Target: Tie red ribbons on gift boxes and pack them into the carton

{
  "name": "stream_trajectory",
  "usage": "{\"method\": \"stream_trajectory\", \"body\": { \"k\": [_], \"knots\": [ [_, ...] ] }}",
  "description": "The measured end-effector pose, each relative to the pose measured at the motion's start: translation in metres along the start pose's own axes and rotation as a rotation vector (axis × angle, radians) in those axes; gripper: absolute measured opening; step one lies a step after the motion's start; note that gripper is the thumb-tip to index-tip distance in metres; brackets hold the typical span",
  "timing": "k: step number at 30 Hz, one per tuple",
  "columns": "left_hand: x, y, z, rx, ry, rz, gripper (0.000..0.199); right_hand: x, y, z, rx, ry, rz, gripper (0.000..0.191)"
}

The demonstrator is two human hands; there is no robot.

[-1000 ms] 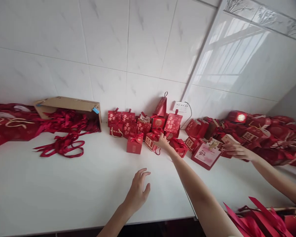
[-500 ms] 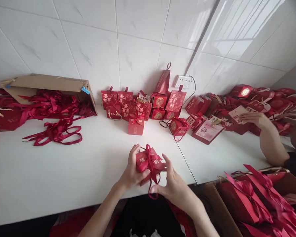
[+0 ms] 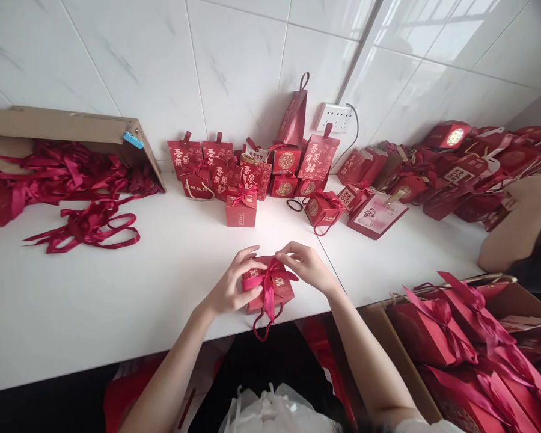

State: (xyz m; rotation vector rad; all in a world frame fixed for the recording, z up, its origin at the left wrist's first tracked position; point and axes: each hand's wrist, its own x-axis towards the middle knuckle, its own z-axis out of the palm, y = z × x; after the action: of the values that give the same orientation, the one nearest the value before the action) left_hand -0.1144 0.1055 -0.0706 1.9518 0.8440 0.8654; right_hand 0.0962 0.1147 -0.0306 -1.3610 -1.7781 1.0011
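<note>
A small red gift box (image 3: 285,293) sits at the table's front edge, with a satin ribbon bow (image 3: 268,282) tied over its top. A dark red cord handle (image 3: 267,329) hangs from its near side. My left hand (image 3: 232,284) grips the box from the left, fingers over the top and thumb by the bow. At the far right corner of the box, my right hand (image 3: 307,264) has thumb and fingertips closed on what looks like the ribbon; the exact pinch is partly hidden.
Finished-looking red boxes (image 3: 241,209) stand along the wall. Loose ribbons (image 3: 88,225) lie left, before an open carton (image 3: 72,123). A carton of beribboned boxes (image 3: 399,355) is at right front. Another person's arm (image 3: 518,222) reaches in near piled boxes (image 3: 482,174).
My right hand has moved from the near right side of the box to its far edge. The box is turned and lowered toward the table. The view has shifted slightly.
</note>
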Motion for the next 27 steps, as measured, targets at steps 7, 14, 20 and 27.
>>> {"method": "stream_trajectory", "body": {
  "k": [7,14,20,27],
  "knots": [
    [-0.001,0.014,-0.003,0.074,-0.051,-0.080,0.028,-0.040,0.002,0.010,0.005,0.149,0.233,0.039],
    [0.000,0.018,-0.002,0.075,-0.039,-0.114,0.031,-0.072,-0.007,0.013,0.043,0.015,0.308,0.035],
    [0.002,0.019,-0.002,0.056,-0.020,-0.156,0.030,-0.083,-0.024,0.018,0.051,-0.039,0.445,0.023],
    [0.010,0.024,0.004,0.059,0.041,-0.225,0.024,-0.089,-0.024,0.031,0.089,-0.006,0.359,0.013]
  ]
}}
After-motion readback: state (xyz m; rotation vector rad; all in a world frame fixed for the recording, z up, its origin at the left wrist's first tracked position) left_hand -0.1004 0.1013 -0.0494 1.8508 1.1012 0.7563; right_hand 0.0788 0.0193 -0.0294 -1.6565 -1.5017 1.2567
